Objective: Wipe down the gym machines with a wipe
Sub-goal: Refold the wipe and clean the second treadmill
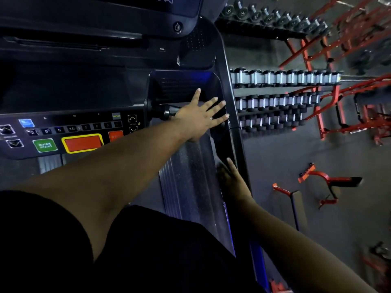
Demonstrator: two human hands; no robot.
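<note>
Treadmill seen from above, long axis running from the bottom edge up toward the console. Left hand flat with fingers spread, resting on the console's right tray near its outer rim, beside a black handle stub. Right hand lower on the right side rail, fingers stretched along the rail, pressing on a pale wipe only partly visible at the fingertips; blurred, so its shape cannot be told. Green QUICK START button and red stop pad at the console's near edge. Dark gym floor to the right, with dumbbell racks in tiers and red frames past them. Red bench near the rail.
</note>
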